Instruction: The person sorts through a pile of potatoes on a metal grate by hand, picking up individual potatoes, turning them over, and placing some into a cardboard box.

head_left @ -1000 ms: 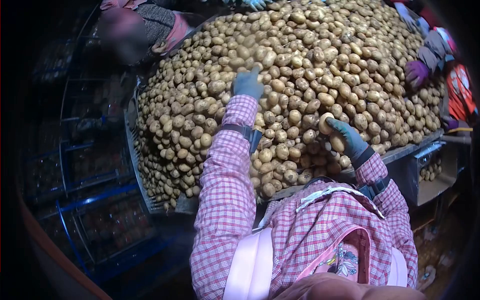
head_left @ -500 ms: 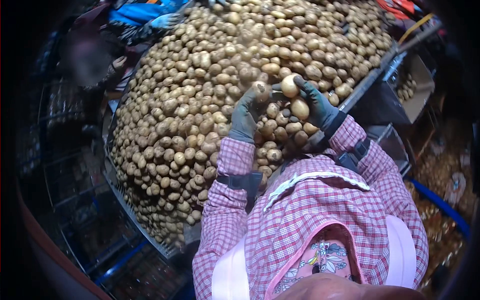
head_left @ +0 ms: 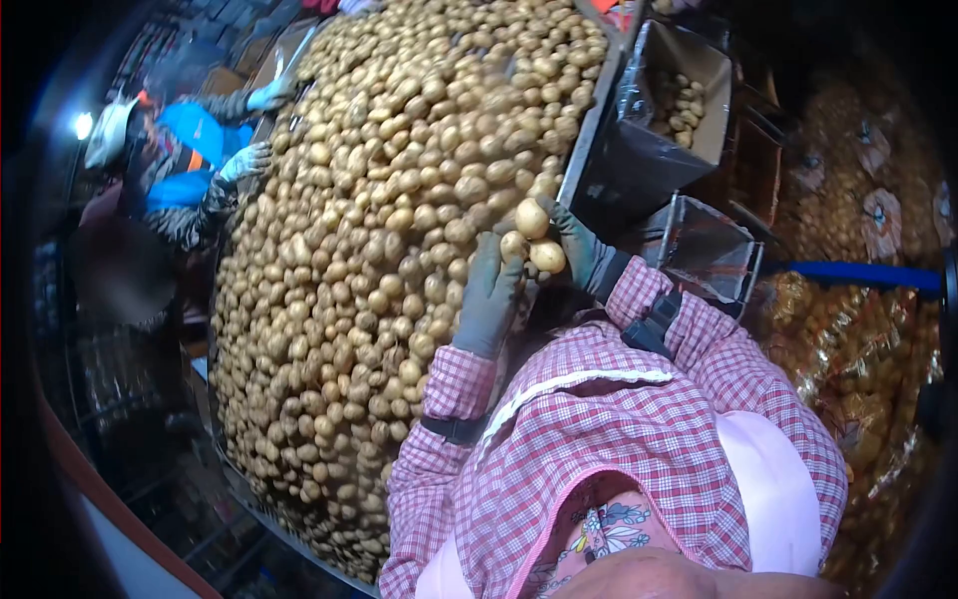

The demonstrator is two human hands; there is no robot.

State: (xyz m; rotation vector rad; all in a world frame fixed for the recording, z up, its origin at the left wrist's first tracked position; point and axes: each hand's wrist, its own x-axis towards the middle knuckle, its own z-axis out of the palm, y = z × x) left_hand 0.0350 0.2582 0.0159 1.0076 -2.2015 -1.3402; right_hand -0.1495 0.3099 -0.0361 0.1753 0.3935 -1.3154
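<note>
Three pale potatoes are clustered between my gloved hands, just above the near right edge of a large potato heap (head_left: pixel 369 250). My right hand (head_left: pixel 584 245), in a grey-green glove, has its fingers curled round the upper potato (head_left: pixel 531 218) and the lower potato (head_left: pixel 546 257). A smaller potato (head_left: pixel 513 246) sits at the fingertips of my left hand (head_left: pixel 486 295), which is closed on it. The undersides of the potatoes and some fingertips are hidden.
A metal rim (head_left: pixel 591 125) bounds the heap on the right. Beyond it stand a lined box (head_left: pixel 679 145) with potatoes inside and a second plastic-lined box (head_left: pixel 707 240). Filled bags (head_left: pixel 848 369) lie lower right. Another person's gloved hands (head_left: pixel 246 162) rest at the heap's left edge.
My view has turned right, bringing the boxes and bags further into sight. Both hands still hold potatoes and have come closer together, now near the heap's right rim.
</note>
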